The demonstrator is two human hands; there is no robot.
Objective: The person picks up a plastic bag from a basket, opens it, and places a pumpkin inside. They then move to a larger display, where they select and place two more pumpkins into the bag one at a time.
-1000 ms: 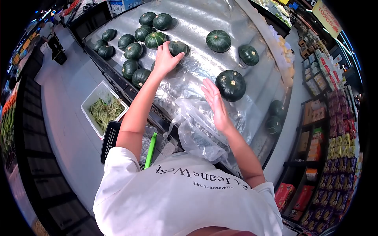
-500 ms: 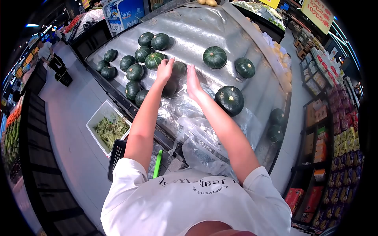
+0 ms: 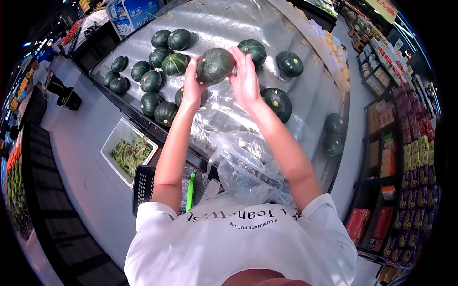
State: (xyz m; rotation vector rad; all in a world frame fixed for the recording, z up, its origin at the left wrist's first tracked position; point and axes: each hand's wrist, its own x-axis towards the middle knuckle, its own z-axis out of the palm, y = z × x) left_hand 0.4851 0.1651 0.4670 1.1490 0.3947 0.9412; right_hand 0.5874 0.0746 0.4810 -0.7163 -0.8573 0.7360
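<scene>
A dark green pumpkin [image 3: 215, 66] is held between my two hands, seemingly raised above the silver-lined display stand [image 3: 217, 31]. My left hand [image 3: 192, 86] presses on its left side, and my right hand [image 3: 245, 80] lies along its right side with fingers stretched upward. Just left of the held one lies a striped green pumpkin [image 3: 174, 65], among several others. Beyond my right fingers sits another pumpkin [image 3: 252, 51], and a large one [image 3: 277, 104] rests beside my right wrist. Below my hands, a crumpled clear plastic bag [image 3: 243, 164] lies at the stand's near edge.
A white crate of leafy scraps [image 3: 130, 152] stands on the floor at left. Near my body is a black basket [image 3: 144, 183] with a green handle [image 3: 191, 191]. Packaged goods fill the shelves [image 3: 389, 157] at right. At far left a person [image 3: 45, 76] is beside a dark basket.
Both hands have closed in on the pumpkin between them and lifted it up toward the camera. The view has shifted slightly, and surrounding pumpkins appear to stay in place.
</scene>
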